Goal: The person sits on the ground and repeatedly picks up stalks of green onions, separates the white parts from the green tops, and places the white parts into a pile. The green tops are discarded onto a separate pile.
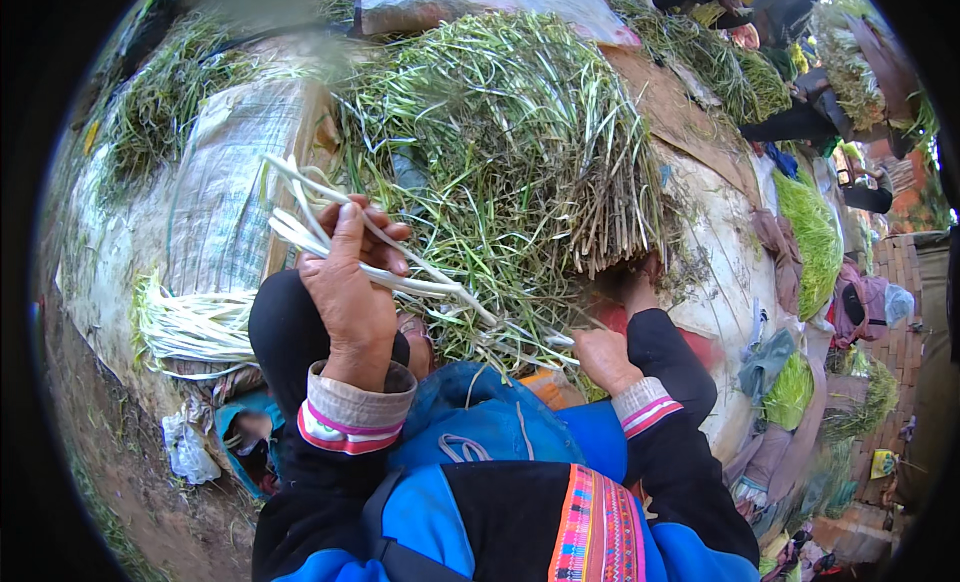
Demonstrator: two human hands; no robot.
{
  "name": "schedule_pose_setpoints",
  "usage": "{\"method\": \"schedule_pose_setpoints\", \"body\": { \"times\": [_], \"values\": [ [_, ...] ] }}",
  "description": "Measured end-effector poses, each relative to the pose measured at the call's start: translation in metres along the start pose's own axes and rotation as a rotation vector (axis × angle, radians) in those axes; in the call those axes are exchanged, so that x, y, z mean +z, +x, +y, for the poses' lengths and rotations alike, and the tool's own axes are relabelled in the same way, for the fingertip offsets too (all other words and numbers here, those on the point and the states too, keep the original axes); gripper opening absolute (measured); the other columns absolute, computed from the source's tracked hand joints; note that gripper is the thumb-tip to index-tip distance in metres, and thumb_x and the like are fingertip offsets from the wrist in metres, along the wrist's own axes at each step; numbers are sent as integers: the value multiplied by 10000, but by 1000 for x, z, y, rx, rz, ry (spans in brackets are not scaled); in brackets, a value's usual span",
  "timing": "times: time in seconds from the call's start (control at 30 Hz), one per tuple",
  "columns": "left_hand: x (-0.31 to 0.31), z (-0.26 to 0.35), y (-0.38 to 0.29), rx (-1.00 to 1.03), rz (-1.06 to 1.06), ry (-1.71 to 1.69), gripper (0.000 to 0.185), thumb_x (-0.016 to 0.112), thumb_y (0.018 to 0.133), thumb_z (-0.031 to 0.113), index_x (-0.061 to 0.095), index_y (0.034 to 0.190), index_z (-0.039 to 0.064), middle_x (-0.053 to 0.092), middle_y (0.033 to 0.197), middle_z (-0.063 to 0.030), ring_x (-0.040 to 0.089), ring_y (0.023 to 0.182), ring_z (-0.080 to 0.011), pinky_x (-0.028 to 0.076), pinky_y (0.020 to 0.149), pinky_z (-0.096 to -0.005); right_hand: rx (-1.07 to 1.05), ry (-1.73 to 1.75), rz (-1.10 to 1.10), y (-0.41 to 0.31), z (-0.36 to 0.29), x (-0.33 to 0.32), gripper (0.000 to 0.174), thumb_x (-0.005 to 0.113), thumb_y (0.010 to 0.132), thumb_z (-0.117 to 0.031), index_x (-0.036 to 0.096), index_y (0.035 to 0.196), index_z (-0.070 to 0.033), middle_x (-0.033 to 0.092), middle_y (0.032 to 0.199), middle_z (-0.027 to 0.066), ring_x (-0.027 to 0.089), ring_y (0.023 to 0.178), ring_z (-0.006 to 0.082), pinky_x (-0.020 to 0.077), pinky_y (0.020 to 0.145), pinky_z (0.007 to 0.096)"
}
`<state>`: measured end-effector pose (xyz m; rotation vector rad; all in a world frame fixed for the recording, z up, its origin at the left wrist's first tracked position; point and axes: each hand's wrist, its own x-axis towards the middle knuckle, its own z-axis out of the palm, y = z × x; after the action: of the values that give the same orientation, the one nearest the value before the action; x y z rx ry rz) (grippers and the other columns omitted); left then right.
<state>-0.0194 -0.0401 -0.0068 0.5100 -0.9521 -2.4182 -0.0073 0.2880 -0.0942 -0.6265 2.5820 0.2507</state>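
Several pale, peeled vegetable stems lie across my left hand, held between its thumb and curled fingers. One stem slants from there down to the right, toward my right hand. My right hand is closed on thin whitish strands, low in front of my right knee; its fingertips are partly hidden. In front of me spreads a large heap of green leafy stalks, their brown root ends bunched at the right near my foot. Left of my left knee rests a bundle of clean white stems.
A woven plastic sheet covers the ground at left. A clear plastic bag and a teal bag sit by my left leg. Bright yellow-green bundles lie at right. Another person is at the upper right with more stalks.
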Motion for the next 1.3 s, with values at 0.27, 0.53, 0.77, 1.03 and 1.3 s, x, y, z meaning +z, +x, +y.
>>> {"method": "schedule_pose_setpoints", "body": {
  "times": [0.27, 0.53, 0.77, 1.03, 1.3],
  "values": [
    [4, -24, -9, -170, -49, 0, 144, 520, 933, 118, 555, 1010, 2, 633, 803, -128, 664, 679, -233, 454, 381, -253, -177, 1537, 54, -6, -73, -64, 360, 563, 910, -307, 603, 1109, -9, 643, 937, 71, 619, 809, 150, 492, 641, 254],
    [8, -38, -33, -557, -267, 66, 278, 562, 920, 214, 531, 1095, -1, 650, 846, -140, 678, 718, -212, 449, 390, -222, -92, 1770, 12, -12, -87, -89, 175, 574, 908, -179, 627, 942, -16, 588, 673, -16, 549, 566, 38, 441, 504, 169],
    [17, -42, -45, -490, -289, 210, 295, 566, 915, 254, 574, 1078, 9, 640, 718, -67, 603, 617, -133, 450, 524, -233, -168, 1728, 344, -2, -110, -89, 134, 562, 910, -133, 620, 914, -12, 551, 719, -38, 481, 609, 31, 394, 538, 195],
    [25, -45, -47, -494, -399, -9, 291, 566, 920, 227, 543, 1088, -9, 553, 639, -50, 583, 639, -193, 502, 652, -331, -334, 1449, 462, 2, -117, -97, 201, 588, 893, -198, 609, 870, 0, 522, 589, 26, 492, 572, 83, 417, 527, 264],
    [23, -50, -37, -496, -115, 87, 216, 483, 958, 194, 503, 1053, 1, 492, 587, -51, 552, 559, -193, 422, 387, -267, 108, 1443, 481, 117, 32, -68, 180, 623, 847, -187, 663, 893, -17, 613, 692, 30, 545, 615, 107, 453, 574, 272]
  ]
}}
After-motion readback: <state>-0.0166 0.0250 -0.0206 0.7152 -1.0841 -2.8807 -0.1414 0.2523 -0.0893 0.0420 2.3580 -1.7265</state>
